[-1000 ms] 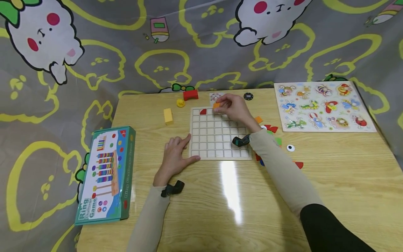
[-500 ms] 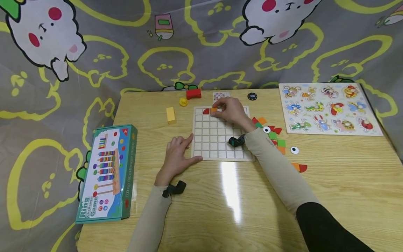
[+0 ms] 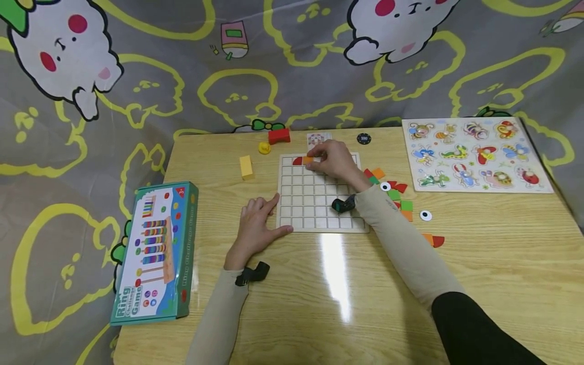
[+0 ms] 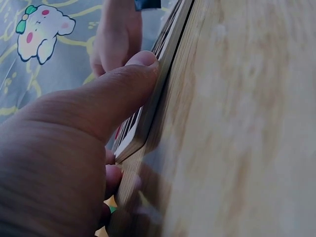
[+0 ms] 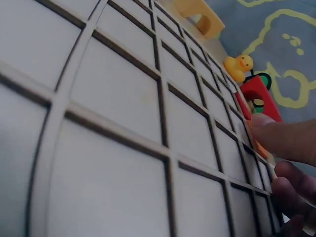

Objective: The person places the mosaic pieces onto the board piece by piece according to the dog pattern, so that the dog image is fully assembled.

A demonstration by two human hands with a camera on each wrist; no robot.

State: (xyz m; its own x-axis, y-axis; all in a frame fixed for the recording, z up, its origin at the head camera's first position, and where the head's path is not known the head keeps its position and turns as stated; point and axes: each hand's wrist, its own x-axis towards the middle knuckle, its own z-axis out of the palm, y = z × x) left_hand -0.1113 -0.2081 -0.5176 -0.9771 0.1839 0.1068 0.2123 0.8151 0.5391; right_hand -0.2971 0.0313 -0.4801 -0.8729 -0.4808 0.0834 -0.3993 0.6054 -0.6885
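Observation:
A wooden grid board (image 3: 303, 208) lies on the table in the head view. My left hand (image 3: 255, 223) rests at its near left corner, index finger along the left edge and thumb on the front edge. The left wrist view shows that thumb (image 4: 111, 98) against the board's side. At the far row, my right hand (image 3: 335, 159) pinches an orange square tile (image 3: 307, 160) that lies in a cell beside a red curved-edge tile (image 3: 297, 160). In the right wrist view, the thumb (image 5: 286, 138) partly hides the orange tile.
Loose coloured tiles (image 3: 406, 206) lie right of the board, partly under the right sleeve. A yellow block (image 3: 246, 168), rubber duck (image 3: 264, 147), red block (image 3: 279, 136), card (image 3: 318, 138) and black chip (image 3: 363, 138) stand around it. An insect puzzle (image 3: 476, 154) and game box (image 3: 152, 253) flank them.
My right hand has lowered the orange tile and moved it left into the cell next to the red tile. The left hand has stayed at the board's corner.

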